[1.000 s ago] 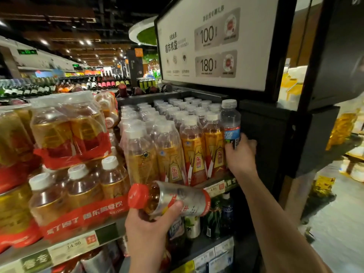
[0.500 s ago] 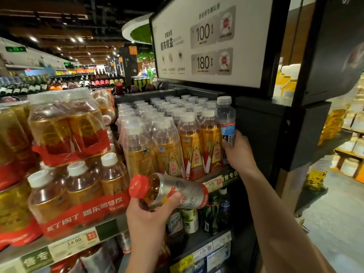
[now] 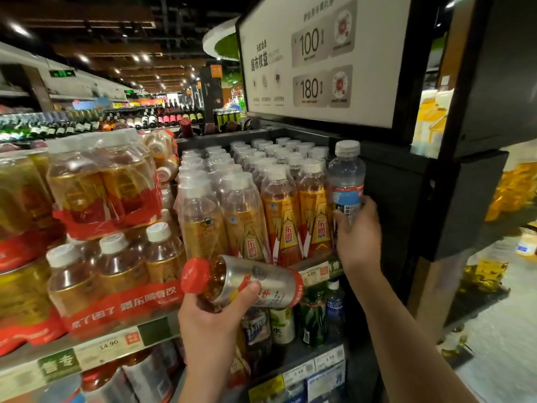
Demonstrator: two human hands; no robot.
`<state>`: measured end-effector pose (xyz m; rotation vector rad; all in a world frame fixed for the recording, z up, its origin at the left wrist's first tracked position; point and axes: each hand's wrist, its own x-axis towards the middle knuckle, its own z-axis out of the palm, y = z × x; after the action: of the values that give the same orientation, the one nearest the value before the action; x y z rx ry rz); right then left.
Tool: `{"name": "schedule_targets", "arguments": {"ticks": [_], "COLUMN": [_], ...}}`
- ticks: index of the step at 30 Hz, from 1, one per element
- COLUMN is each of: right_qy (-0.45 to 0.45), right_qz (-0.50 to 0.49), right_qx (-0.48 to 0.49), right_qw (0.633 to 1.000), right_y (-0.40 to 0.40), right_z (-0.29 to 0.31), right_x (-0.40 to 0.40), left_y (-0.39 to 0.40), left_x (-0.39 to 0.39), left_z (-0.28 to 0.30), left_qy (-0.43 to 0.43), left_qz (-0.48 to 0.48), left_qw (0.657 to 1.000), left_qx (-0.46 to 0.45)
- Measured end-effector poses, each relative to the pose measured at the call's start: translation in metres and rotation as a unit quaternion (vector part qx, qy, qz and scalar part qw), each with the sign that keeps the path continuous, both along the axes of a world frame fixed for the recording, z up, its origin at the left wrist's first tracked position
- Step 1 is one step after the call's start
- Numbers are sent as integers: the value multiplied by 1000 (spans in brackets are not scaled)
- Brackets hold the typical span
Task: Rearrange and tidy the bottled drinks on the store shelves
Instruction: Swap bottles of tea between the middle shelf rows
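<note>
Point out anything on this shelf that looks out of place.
The clear water bottle with a blue label, gripped by the right hand, stands at the right end of a row of orange-labelled drink bottles. It matches none of them.

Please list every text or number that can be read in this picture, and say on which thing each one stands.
"100" and "180": white sign board above the shelf.
"超市权益": same board; its smaller print is too small to read.
"东鹏特饮": labels of the yellow bottles.
"14.90": price tag on the shelf edge.
"4.69": price tag, faint.
Other tags and bottle labels: too blurred.
</note>
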<state>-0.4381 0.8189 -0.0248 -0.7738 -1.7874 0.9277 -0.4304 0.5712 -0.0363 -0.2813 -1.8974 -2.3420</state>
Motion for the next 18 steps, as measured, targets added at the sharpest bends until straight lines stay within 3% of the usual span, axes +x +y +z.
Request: {"name": "schedule_targets", "arguments": {"ticks": [11,18], "right_qy": [95,98], "right_qz": [65,160], "right_qx": [73,41], "right_qw": [991,981], "right_y": [-15,-17], "right_z": [-2,-27], "right_x": [51,85], "left_y": [20,20], "left_x": [13,29], "left_z": [-9,-18], "left_qy": [-11,6], "left_qz": [25,88], "left_qw": [999,995], "left_qx": [36,34]}}
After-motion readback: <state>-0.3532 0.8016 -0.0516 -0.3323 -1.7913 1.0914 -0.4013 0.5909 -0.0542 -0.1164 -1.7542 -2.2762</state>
